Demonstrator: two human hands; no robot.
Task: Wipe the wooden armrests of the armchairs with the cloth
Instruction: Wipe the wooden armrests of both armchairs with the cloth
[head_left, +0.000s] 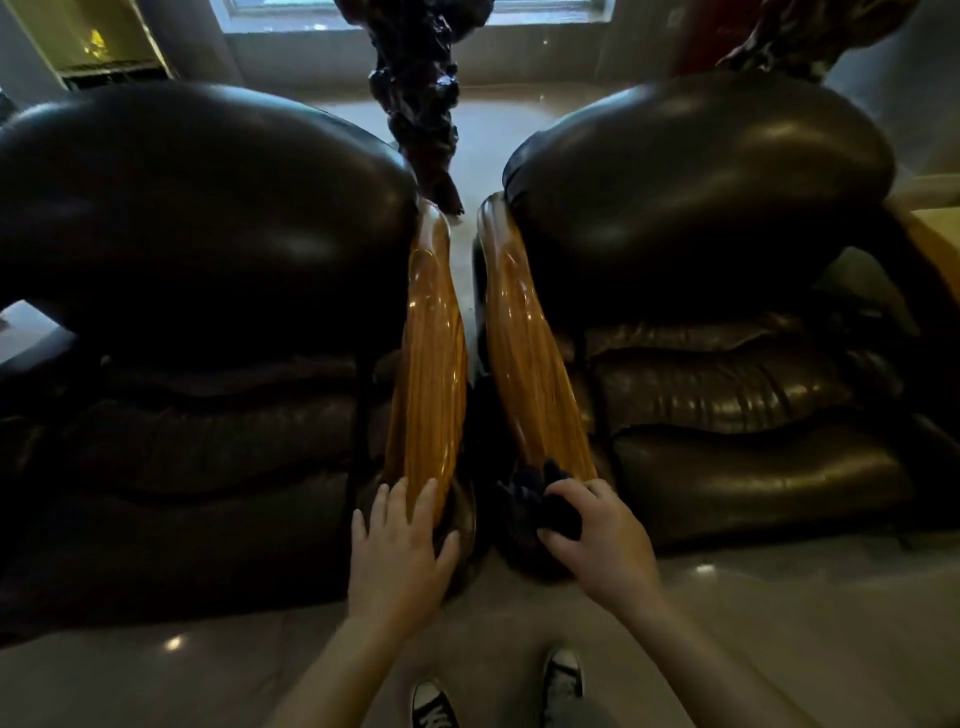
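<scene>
Two dark brown leather armchairs stand side by side, the left armchair (197, 270) and the right armchair (717, 249). Between them run two glossy orange-brown wooden armrests, the left armrest (434, 364) and the right armrest (530, 353). My left hand (400, 556) lies flat with fingers spread on the near end of the left armrest, holding nothing. My right hand (602, 540) grips a dark cloth (540, 504) pressed on the near end of the right armrest. The rounded front ends of both armrests are partly hidden under my hands.
A dark carved wooden stand (421, 93) rises behind the gap between the chairs, in front of a window (545, 10). Shiny pale floor tiles (805, 623) lie in front, with my two sneakers (561, 675) near the bottom edge. A narrow gap separates the two armrests.
</scene>
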